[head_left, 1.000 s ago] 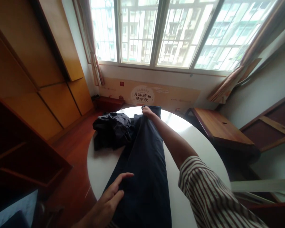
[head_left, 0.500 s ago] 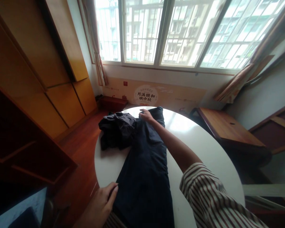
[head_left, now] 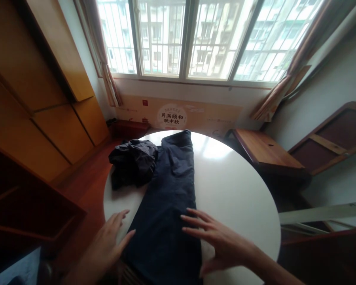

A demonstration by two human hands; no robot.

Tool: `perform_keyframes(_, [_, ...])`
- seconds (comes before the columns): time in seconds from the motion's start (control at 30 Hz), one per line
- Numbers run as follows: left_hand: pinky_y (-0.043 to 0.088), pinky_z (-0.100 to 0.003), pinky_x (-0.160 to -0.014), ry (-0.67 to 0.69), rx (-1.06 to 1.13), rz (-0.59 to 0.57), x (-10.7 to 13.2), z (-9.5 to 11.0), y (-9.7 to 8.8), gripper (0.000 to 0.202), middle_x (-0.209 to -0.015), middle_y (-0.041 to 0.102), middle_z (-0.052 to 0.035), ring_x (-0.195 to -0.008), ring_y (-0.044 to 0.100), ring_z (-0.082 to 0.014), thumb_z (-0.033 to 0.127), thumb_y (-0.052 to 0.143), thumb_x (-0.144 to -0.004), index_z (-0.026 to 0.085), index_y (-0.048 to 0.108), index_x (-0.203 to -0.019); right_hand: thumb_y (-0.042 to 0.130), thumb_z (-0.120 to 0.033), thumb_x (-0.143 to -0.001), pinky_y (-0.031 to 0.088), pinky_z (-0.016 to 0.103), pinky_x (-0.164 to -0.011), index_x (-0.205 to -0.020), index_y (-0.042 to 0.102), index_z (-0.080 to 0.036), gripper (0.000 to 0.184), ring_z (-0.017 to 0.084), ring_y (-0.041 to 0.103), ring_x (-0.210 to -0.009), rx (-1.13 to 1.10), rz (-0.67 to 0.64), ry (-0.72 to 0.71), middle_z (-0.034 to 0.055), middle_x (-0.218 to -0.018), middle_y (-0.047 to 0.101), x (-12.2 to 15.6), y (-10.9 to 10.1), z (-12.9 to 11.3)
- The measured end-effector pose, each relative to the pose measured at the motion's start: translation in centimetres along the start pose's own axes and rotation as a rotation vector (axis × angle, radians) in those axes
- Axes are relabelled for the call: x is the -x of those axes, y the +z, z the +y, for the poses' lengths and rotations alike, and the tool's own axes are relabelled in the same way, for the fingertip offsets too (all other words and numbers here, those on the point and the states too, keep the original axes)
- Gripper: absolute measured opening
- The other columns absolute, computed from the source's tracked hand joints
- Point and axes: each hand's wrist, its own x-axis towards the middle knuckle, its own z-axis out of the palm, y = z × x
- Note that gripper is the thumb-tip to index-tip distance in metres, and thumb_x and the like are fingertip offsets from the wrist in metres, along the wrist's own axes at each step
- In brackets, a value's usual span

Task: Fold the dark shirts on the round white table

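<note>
A crumpled dark garment lies on the round white table, wooden cupboards stand to the left, a small wooden desk stands right, and curtains frame a barred window above a printed wall banner

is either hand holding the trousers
No, the left hand and right hand are both open, fingers spread, at the edges of the dark navy cloth trousers.

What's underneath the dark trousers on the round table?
The dark trousers lie on the white round table, whose top shows on both sides; whatever lies directly beneath them is covered and cannot be seen.
</note>
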Motion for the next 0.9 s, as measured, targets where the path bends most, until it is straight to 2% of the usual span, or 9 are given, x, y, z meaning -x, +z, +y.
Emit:
perform_keyframes(0.1, [0.056, -0.036, -0.078, -0.013, 0.152, -0.021, -3.6, 1.2, 0.8, 0.064, -0.126, 0.063, -0.0143, -0.094, 0.069, -0.0251, 0.056, 0.055, -0.083, 0.018, 0.048, -0.134, 0.073, -0.034, -0.078, 0.018, 0.057, -0.118, -0.156, 0.024, -0.029, 0.092, 0.034, 0.015, -0.148, -0.005, -0.077, -0.036, 0.0097, -0.161, 0.024, 1.5, 2.5, -3.2])
perform_keyframes(0.2, [0.057, -0.036, -0.072, -0.017, 0.212, -0.148, -7.0, 2.3, 1.5, 0.067, -0.109, 0.070, -0.0130, -0.081, 0.071, -0.0246, 0.053, 0.055, -0.085, 0.015, 0.042, -0.139, 0.067, -0.022, -0.083, 0.012, 0.057, -0.120, -0.156, 0.019, -0.030, 0.088, 0.031, 0.013, -0.149, 0.085, -0.067, -0.040, 0.0070, -0.162, 0.019, 1.9, 4.7, -4.3])
perform_keyframes(0.33, [0.052, -0.041, -0.094, 0.122, 0.091, -0.145, -8.6, 2.5, 2.3, 0.058, -0.118, 0.068, -0.0136, -0.106, 0.067, -0.0293, 0.041, 0.058, -0.087, 0.016, 0.046, -0.137, 0.065, -0.026, -0.087, 0.009, 0.054, -0.121, -0.156, 0.023, -0.022, 0.081, 0.029, 0.016, -0.149, 0.219, 0.031, -0.086, 0.0094, -0.159, 0.028, 2.8, 7.1, -4.6])
perform_keyframes(0.47, [0.051, -0.043, -0.097, 0.317, -0.146, 0.013, -6.7, 2.1, 2.3, 0.053, -0.126, 0.062, -0.0131, -0.111, 0.064, -0.0275, 0.033, 0.051, -0.094, 0.021, 0.040, -0.144, 0.051, -0.024, -0.097, 0.015, 0.052, -0.121, -0.153, 0.030, -0.017, 0.060, 0.027, 0.018, -0.148, 0.304, 0.081, -0.116, 0.0099, -0.156, 0.034, 3.9, 8.0, -4.8])
perform_keyframes(0.57, [0.047, -0.045, -0.103, 0.593, -0.321, 0.114, -3.8, 2.2, 1.4, 0.044, -0.133, 0.059, -0.0107, -0.120, 0.058, -0.0267, 0.026, 0.049, -0.097, 0.027, 0.049, -0.140, 0.049, -0.024, -0.099, 0.020, 0.052, -0.121, -0.153, 0.032, -0.017, 0.057, 0.027, 0.019, -0.148, 0.321, 0.086, -0.108, 0.0097, -0.156, 0.035, 4.1, 8.0, -5.1])
perform_keyframes(0.67, [0.037, -0.047, -0.113, 0.875, -0.396, -0.173, -0.8, 2.1, 0.5, 0.052, -0.146, 0.050, -0.0076, -0.136, 0.045, -0.0278, 0.034, 0.057, -0.094, 0.031, 0.045, -0.145, 0.049, -0.025, -0.099, 0.024, 0.053, -0.119, -0.153, 0.031, -0.017, 0.058, 0.028, 0.021, -0.147, 0.314, 0.083, -0.105, 0.0096, -0.155, 0.036, 4.1, 7.9, -5.4])
perform_keyframes(0.73, [0.031, -0.049, -0.116, 0.919, -0.409, -0.326, 0.9, 1.6, 0.4, 0.077, -0.152, 0.041, -0.0110, -0.140, 0.039, -0.0303, 0.043, 0.065, -0.087, 0.027, 0.030, -0.154, 0.049, -0.025, -0.099, 0.024, 0.054, -0.119, -0.153, 0.031, -0.016, 0.057, 0.029, 0.024, -0.146, 0.316, 0.088, -0.097, 0.0098, -0.154, 0.036, 4.1, 7.8, -5.7])
perform_keyframes(0.8, [0.032, -0.048, -0.116, 0.915, -0.415, -0.322, 1.9, 0.7, 0.7, 0.082, -0.153, 0.039, -0.0122, -0.141, 0.038, -0.0293, 0.036, 0.062, -0.089, 0.025, 0.018, -0.157, 0.047, -0.021, -0.099, 0.021, 0.055, -0.119, -0.151, 0.034, -0.015, 0.055, 0.028, 0.026, -0.145, 0.326, 0.102, -0.101, 0.0100, -0.152, 0.039, 4.1, 7.7, -6.1])
perform_keyframes(0.9, [0.037, -0.043, -0.114, 0.944, -0.423, -0.239, 2.4, -0.7, 1.4, 0.071, -0.150, 0.045, -0.0070, -0.140, 0.040, -0.0232, 0.009, 0.044, -0.093, 0.030, 0.019, -0.156, 0.044, -0.015, -0.098, 0.016, 0.056, -0.119, -0.148, 0.040, -0.013, 0.050, 0.026, 0.030, -0.144, 0.351, 0.108, -0.135, 0.0097, -0.149, 0.044, 4.1, 7.5, -6.4])
